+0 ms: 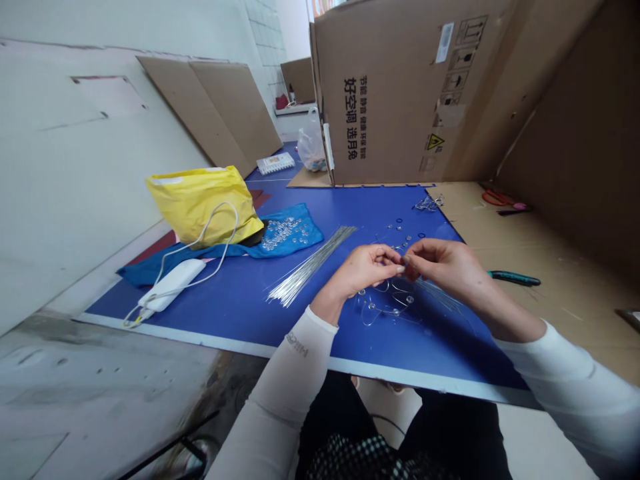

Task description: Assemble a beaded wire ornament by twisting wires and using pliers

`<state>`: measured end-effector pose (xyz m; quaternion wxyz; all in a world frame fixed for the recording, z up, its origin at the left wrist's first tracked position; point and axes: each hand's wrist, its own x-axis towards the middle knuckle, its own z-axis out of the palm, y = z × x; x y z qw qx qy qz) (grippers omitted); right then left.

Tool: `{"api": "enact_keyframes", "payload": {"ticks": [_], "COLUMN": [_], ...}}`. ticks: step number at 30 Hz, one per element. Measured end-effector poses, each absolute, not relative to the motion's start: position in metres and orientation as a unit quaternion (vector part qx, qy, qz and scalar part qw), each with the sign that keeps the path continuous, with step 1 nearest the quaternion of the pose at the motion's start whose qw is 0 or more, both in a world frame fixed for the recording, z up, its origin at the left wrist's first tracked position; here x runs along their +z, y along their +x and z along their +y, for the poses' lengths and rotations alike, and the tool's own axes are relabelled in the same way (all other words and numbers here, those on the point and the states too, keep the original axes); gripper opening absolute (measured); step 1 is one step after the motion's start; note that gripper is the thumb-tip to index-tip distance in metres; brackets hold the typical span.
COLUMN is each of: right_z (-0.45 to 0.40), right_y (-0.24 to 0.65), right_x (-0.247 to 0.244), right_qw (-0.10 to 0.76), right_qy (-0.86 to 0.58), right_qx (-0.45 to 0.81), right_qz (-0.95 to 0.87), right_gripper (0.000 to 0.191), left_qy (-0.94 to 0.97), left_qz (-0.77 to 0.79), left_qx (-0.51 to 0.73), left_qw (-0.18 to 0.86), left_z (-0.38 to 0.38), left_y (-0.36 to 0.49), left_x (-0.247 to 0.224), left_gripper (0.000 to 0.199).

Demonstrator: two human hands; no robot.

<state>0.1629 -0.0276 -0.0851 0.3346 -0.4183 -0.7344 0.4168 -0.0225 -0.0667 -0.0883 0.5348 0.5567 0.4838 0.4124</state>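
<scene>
My left hand (pixel 367 268) and my right hand (pixel 445 265) meet fingertip to fingertip above the blue table. Both are closed in a pinch, and what lies between the fingers is too small to make out. Under and in front of them, thin wire loops with clear beads (pixel 396 312) rest on the table. Thin wires (pixel 440 297) extend below my right hand. A bundle of straight silver wires (pixel 313 267) lies left of my left hand. Clear beads (pixel 285 232) are heaped on a blue cloth (pixel 313 230) further left.
A yellow bag (pixel 205 203) and a white power bank (pixel 175 285) with a looped cable stand at left. Green-handled pliers (pixel 515 278) lie right of my right hand. A large cardboard box (pixel 395 100) rises behind; bent wire pieces (pixel 429 203) lie before it.
</scene>
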Motion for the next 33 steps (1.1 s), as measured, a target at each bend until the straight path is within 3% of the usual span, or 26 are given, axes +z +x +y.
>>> {"api": "enact_keyframes", "payload": {"ticks": [18, 24, 33], "right_z": [-0.025, -0.025, -0.021], "right_y": [0.166, 0.166, 0.162], "right_x": [-0.083, -0.082, -0.087], "right_qw": [0.338, 0.335, 0.372], "right_qy": [-0.444, -0.448, -0.403], "right_qx": [0.364, 0.349, 0.483], "right_qz": [-0.746, -0.752, -0.683], "right_gripper": [0.025, 0.022, 0.025], "left_qy": [0.526, 0.522, 0.532], "left_qz": [0.486, 0.479, 0.44], "left_qx": [0.43, 0.43, 0.453], "left_qw": [0.55, 0.559, 0.564], "left_z": [-0.065, -0.065, -0.064], "left_y": [-0.021, -0.02, -0.024], "left_x": [-0.092, -0.092, -0.093], "left_gripper": [0.009, 0.006, 0.005]}}
